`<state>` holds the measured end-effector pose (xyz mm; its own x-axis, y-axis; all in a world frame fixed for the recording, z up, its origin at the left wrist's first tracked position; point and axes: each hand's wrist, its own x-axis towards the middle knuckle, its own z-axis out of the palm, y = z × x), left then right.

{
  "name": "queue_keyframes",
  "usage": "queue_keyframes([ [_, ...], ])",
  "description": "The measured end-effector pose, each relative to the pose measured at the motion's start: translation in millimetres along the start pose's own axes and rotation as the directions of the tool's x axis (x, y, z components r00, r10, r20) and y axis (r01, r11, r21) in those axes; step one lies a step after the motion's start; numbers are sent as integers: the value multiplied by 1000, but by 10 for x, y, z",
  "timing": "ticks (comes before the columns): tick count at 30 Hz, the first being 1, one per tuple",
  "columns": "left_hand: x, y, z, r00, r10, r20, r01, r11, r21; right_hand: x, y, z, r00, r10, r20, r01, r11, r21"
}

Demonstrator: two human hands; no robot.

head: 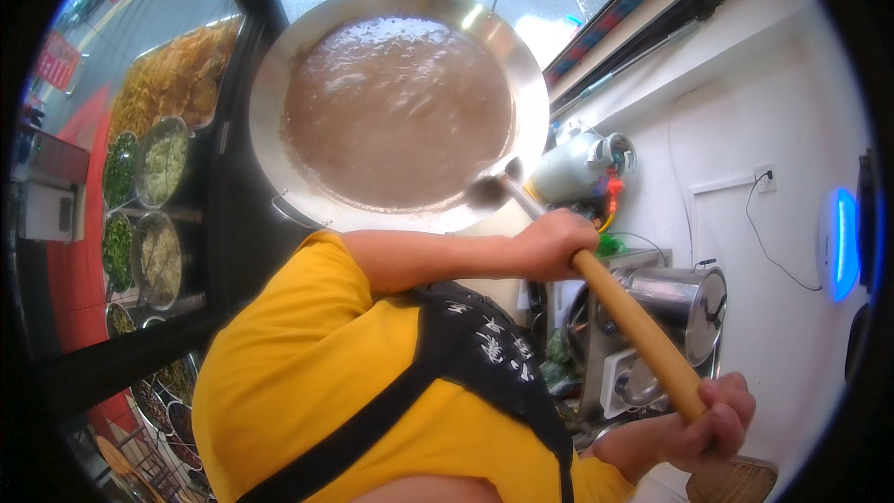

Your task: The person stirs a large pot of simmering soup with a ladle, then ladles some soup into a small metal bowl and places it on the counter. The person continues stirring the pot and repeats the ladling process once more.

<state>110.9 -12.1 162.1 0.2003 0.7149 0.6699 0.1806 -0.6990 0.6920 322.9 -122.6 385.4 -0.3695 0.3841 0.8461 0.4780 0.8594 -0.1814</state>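
A very large round metal pan with two loop handles holds a brown liquid with a rippled, shiny surface. Over its lower right rim is the blurred metal head of a long-handled tool, perhaps a ladle; its exact shape cannot be told. My left hand grips the tool low on its shaft, where metal meets the thick wooden handle. Around the handle's far end my right hand is closed, at lower right. My left forearm crosses in front of the pan's near rim.
Behind a dark frame at left stand metal bowls of chopped food and a tray of yellowish food. To the right are a gas cylinder, a lidded steel pot, a white appliance and a white wall with a plugged-in cord.
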Motion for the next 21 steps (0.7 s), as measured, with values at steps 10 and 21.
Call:
queue_keyframes([
  [10,18,-104,-126,999,9,-33,-7,997,75,62,13,389,973,51,224,-31,995,-92],
  [21,-140,-515,-244,999,-31,-34,37,983,178,-113,295,742,973,-59,223,52,998,40],
])
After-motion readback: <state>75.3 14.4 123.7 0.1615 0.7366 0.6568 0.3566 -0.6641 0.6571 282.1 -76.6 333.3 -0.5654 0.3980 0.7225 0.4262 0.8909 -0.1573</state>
